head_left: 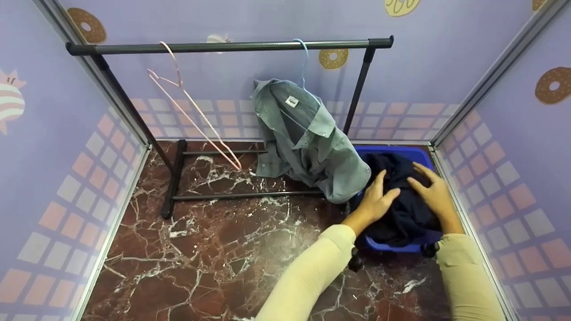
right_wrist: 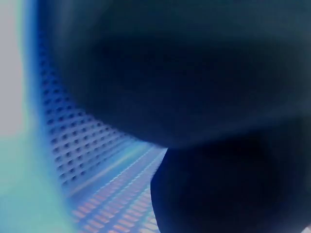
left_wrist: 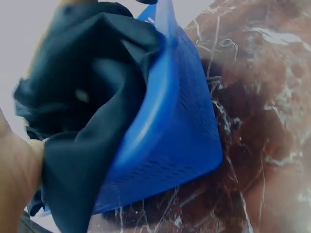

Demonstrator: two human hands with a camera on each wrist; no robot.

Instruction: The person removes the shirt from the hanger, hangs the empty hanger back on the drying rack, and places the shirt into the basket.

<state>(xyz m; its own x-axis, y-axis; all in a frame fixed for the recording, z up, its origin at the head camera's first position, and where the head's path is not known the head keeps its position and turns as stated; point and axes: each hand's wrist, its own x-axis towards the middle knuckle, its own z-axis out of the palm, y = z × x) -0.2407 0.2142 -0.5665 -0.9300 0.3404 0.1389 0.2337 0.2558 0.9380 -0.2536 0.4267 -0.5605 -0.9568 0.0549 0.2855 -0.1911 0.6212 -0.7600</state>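
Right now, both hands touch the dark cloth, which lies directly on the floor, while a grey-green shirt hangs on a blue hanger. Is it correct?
Not quite: the head view shows the dark cloth inside the blue basket. The rest is right.

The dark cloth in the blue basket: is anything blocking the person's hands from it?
Nothing visible is. The left hand and right hand are both at the dark cloth in the blue basket. The grey-green shirt hangs close beside the left hand, not in between.
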